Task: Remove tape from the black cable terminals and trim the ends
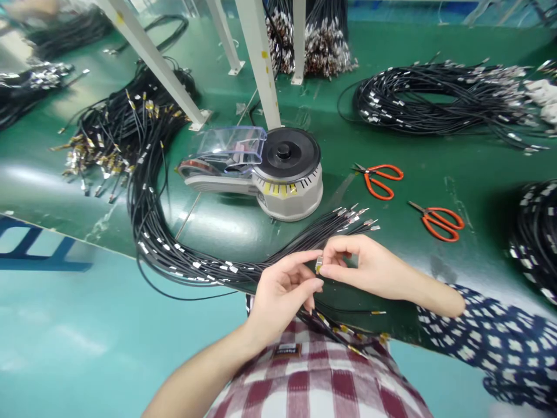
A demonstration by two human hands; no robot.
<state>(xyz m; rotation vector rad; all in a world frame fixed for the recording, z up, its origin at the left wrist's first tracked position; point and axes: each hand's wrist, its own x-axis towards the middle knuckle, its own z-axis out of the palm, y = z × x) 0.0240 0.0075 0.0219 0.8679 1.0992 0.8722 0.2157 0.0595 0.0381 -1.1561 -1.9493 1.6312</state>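
My right hand (359, 266) pinches a small metal connector (319, 264) with a yellowish patch between thumb and forefinger. My left hand (285, 290) is just left of it, its forefinger tip close to the connector and its other fingers curled; whether it grips a cable is hidden. Behind and left of my hands, a bundle of black cables (209, 268) with white labels curves along the table edge, its silvery ends (354, 217) pointing right. Several cable ends with yellow tape (343, 330) hang over the checked apron below my hands.
A round tape dispenser (289, 200) stands behind the bundle. Two orange-handled scissors (380, 177) (441, 222) lie to the right. A looped cable bundle (391, 104) lies at back right, a coil (539, 232) at far right. White metal posts (261, 64) rise behind the dispenser.
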